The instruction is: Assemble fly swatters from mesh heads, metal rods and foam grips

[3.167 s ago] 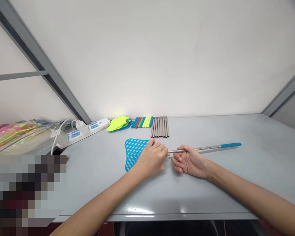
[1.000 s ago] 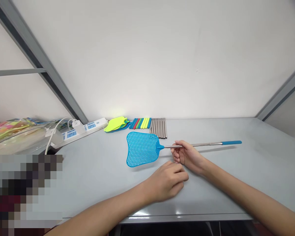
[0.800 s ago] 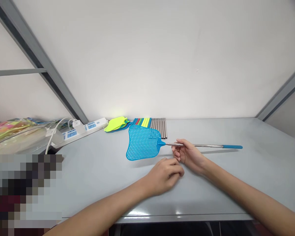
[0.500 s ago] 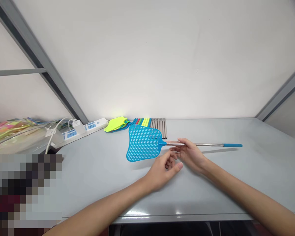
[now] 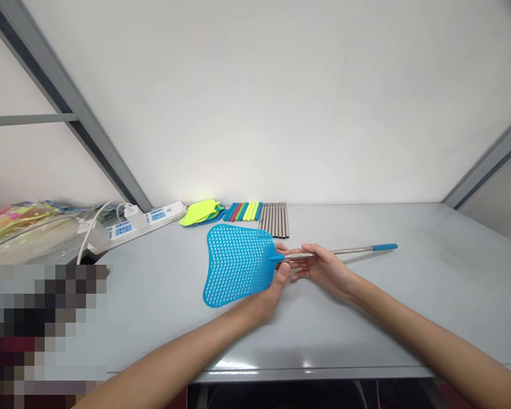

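Note:
A blue fly swatter (image 5: 241,264) lies across my two hands, its perforated head to the left and its thin metal rod running right to a blue grip (image 5: 385,247). My left hand (image 5: 270,292) is closed at the neck, with the thumb on top where the head meets the rod; its other fingers are partly hidden behind the swatter. Just right of it, my right hand (image 5: 323,268) holds the metal rod between thumb and fingers. The swatter is raised a little above the table, and its shadow falls beneath the rod.
Along the wall lie yellow and blue swatter heads (image 5: 200,213), a row of coloured grips (image 5: 243,212) and several metal tubes (image 5: 274,220). A white power strip (image 5: 157,218) with plugs and cables sits on the grey table (image 5: 409,318). Plastic-bagged items (image 5: 29,230) are at the far left.
My left hand has moved from beside the swatter onto its neck and closed there. The swatter has shifted left and its head has tilted lower, toward me.

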Motion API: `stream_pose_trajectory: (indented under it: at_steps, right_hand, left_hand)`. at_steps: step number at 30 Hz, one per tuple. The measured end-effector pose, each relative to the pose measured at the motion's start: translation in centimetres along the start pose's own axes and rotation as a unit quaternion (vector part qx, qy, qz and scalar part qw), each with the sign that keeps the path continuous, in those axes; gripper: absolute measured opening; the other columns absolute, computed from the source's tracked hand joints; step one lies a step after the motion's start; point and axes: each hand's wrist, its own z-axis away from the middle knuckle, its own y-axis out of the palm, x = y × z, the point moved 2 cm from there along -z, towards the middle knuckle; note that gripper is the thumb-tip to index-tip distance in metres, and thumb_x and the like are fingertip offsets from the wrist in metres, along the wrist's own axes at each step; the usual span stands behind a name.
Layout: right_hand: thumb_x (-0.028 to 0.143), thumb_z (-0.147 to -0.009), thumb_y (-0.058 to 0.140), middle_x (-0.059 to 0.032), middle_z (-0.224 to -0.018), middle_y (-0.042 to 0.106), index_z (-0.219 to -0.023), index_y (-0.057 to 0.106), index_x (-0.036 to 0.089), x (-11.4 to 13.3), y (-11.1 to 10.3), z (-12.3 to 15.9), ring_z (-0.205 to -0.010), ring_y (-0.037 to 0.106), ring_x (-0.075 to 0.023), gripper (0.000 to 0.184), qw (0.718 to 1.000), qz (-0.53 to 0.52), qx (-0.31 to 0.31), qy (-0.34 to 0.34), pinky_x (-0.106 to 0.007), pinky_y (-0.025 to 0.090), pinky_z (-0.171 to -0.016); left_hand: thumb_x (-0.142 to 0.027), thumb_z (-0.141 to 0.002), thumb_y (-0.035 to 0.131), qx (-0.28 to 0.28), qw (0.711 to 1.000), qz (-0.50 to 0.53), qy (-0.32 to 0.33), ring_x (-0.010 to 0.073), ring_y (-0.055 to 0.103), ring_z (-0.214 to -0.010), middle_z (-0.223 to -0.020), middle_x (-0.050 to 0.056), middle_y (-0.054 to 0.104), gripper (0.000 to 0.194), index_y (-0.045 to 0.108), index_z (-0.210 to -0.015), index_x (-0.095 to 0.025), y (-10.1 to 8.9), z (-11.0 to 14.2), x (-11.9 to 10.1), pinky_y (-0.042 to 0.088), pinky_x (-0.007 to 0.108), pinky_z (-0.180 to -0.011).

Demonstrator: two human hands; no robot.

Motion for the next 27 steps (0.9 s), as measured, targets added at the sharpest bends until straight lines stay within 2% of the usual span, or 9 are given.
stream_pose_trajectory:
  at_steps: [2, 5, 8, 12, 14, 18, 21, 24, 27]
  right_hand:
    - [0.037, -0.082, 0.031, -0.0114, -0.091, 0.061, -0.096, 0.061, 0.012, -0.1, 0.2, 0.0, -0.084, 0.054, -0.0201, 0.041, 1.000, 0.016, 0.013, 0.006, -0.032, 0.039, -0.073]
    - [0.038, -0.082, 0.032, -0.0101, -0.090, 0.061, -0.093, 0.062, 0.014, -0.2, 0.4, 0.1, -0.082, 0.055, -0.0195, 0.040, 0.999, 0.035, 0.004, 0.010, -0.033, 0.039, -0.071]
    - [0.038, -0.081, 0.037, -0.0086, -0.086, 0.060, -0.084, 0.063, 0.014, -0.2, 0.2, 0.2, -0.077, 0.054, -0.0176, 0.035, 0.994, 0.086, -0.065, -0.032, -0.032, 0.039, -0.071]
    - [0.037, -0.079, 0.042, -0.0058, -0.065, 0.057, -0.060, 0.060, 0.013, 0.1, -0.2, 0.3, -0.067, 0.051, -0.0153, 0.036, 0.974, 0.149, -0.130, -0.108, -0.030, 0.037, -0.070]
    - [0.036, -0.079, 0.042, -0.0041, -0.058, 0.054, -0.053, 0.057, 0.014, 0.3, -0.5, 0.3, -0.062, 0.048, -0.0142, 0.037, 0.971, 0.145, -0.145, -0.125, -0.029, 0.036, -0.067]
    - [0.033, -0.077, 0.044, -0.0024, -0.050, 0.046, -0.045, 0.052, 0.015, 0.5, -1.1, 0.4, -0.056, 0.043, -0.0130, 0.038, 0.968, 0.112, -0.177, -0.135, -0.026, 0.034, -0.060]
    - [0.029, -0.077, 0.043, -0.0019, -0.046, 0.042, -0.040, 0.050, 0.016, 0.7, -1.5, 0.5, -0.052, 0.041, -0.0126, 0.039, 0.966, 0.079, -0.190, -0.158, -0.027, 0.031, -0.056]
    - [0.027, -0.077, 0.040, -0.0022, -0.044, 0.039, -0.038, 0.051, 0.017, 1.0, -1.6, 0.7, -0.049, 0.040, -0.0133, 0.042, 0.963, 0.060, -0.179, -0.194, -0.028, 0.030, -0.054]
    - [0.027, -0.076, 0.038, -0.0025, -0.042, 0.038, -0.037, 0.051, 0.018, 1.1, -1.5, 0.7, -0.047, 0.039, -0.0141, 0.042, 0.964, 0.054, -0.166, -0.200, -0.030, 0.030, -0.053]
  left_hand:
    - [-0.039, -0.079, 0.040, 0.004, 1.000, -0.003, 0.022, 0.0103, 0.045, -0.055, -0.059, -0.003, 0.047, 0.021, 0.049, -0.087, -0.021, 0.1, 0.0, -0.2, 0.038, 0.025, -0.060]
    - [-0.038, -0.084, 0.031, -0.027, 0.999, -0.027, 0.026, 0.0085, 0.041, -0.048, -0.050, -0.004, 0.041, 0.025, 0.047, -0.075, -0.020, 0.2, -0.2, -0.1, 0.035, 0.022, -0.054]
    - [-0.039, -0.083, 0.032, -0.078, 0.997, 0.004, 0.001, 0.0078, 0.038, -0.044, -0.047, -0.005, 0.037, 0.028, 0.044, -0.068, -0.019, 0.3, -0.4, 0.2, 0.033, 0.021, -0.047]
    - [-0.046, -0.081, 0.031, -0.125, 0.989, 0.073, -0.043, 0.0073, 0.037, -0.039, -0.043, -0.005, 0.035, 0.037, 0.044, -0.061, -0.017, 0.5, -0.7, 0.2, 0.031, 0.021, -0.041]
    - [-0.047, -0.080, 0.033, -0.154, 0.982, 0.092, -0.053, 0.0067, 0.035, -0.036, -0.041, -0.006, 0.032, 0.039, 0.042, -0.057, -0.017, 0.5, -0.9, -0.1, 0.030, 0.020, -0.039]
    - [-0.043, -0.077, 0.042, -0.202, 0.970, 0.133, -0.030, 0.0052, 0.033, -0.035, -0.044, -0.006, 0.033, 0.032, 0.041, -0.058, -0.017, 0.2, -1.4, -0.4, 0.029, 0.019, -0.037]
    - [-0.041, -0.076, 0.043, -0.208, 0.965, 0.153, -0.032, 0.0044, 0.032, -0.035, -0.045, -0.007, 0.034, 0.031, 0.040, -0.059, -0.017, -0.1, -1.6, -0.2, 0.028, 0.018, -0.036]
    - [-0.040, -0.075, 0.046, -0.219, 0.962, 0.157, -0.035, 0.0041, 0.032, -0.034, -0.045, -0.007, 0.033, 0.030, 0.038, -0.058, -0.017, -0.5, -1.9, 0.0, 0.028, 0.018, -0.035]
    - [-0.040, -0.074, 0.047, -0.223, 0.963, 0.149, -0.019, 0.0044, 0.031, -0.034, -0.044, -0.007, 0.032, 0.030, 0.037, -0.057, -0.018, -0.7, -2.2, -0.1, 0.027, 0.018, -0.033]
